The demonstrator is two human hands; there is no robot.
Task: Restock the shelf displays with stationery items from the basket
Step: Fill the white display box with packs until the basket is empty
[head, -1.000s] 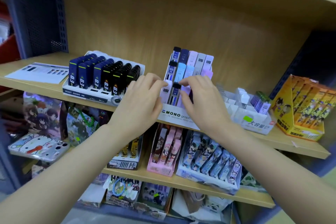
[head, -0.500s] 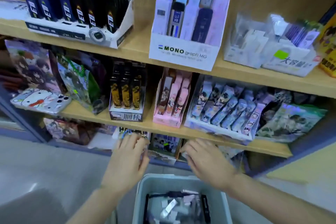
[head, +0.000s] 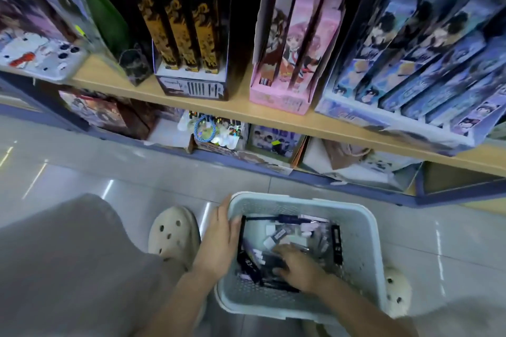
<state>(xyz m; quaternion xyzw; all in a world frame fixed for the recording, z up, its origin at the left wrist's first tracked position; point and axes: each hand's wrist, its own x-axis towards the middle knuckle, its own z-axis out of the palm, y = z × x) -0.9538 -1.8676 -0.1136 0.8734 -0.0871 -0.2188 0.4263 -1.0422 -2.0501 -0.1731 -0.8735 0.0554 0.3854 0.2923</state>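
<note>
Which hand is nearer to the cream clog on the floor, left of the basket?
Left. The left hand holds the left rim of the basket, just beside that clog. The right hand is inside the basket among the stationery items, farther away.

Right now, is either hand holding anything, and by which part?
Left hand grips the basket by its left rim, thumb inside. Right hand sits among the stationery items; grip too blurred to tell.
</note>
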